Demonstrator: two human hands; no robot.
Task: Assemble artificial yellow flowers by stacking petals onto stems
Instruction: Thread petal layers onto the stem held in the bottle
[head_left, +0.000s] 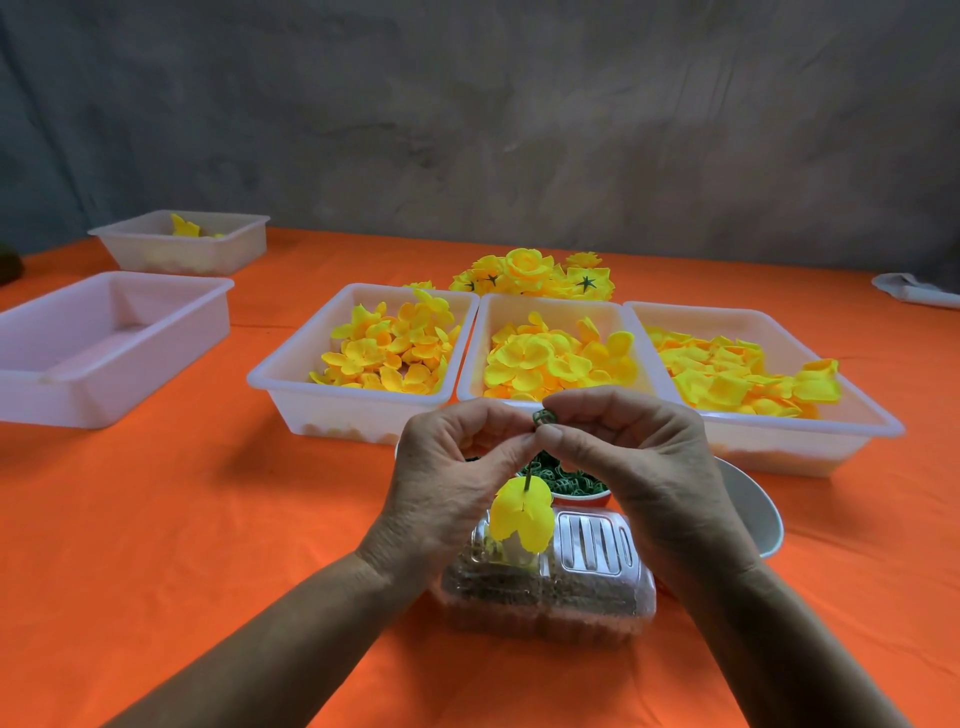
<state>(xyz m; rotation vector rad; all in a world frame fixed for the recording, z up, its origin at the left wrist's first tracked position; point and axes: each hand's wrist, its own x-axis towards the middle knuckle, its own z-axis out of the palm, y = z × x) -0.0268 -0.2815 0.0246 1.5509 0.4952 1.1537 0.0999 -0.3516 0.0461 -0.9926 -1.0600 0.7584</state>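
We hold the work up between our two hands, just above the clear lidded container (545, 577). Our left hand (457, 467) pinches a thin green stem (528, 478) near its upper end, with a yellow petal layer (522, 512) hanging upside down on it below our fingers. Our right hand (623, 447) pinches a small green lattice piece (543, 417) at the stem's tip, thumb and forefinger closed tight on it.

Just beyond our hands sit three white trays of yellow petals (561, 358), and directly under our knuckles a red-rimmed cup of green lattice pieces (566, 480). Farther out lies a pile of finished flowers (535, 275).

The risk we see is the tiny green piece slipping from the pinch or missing the stem tip, since our fingertips hide the joint. If our left grip loosens, the petal could slide off the stem's free end into the container below.
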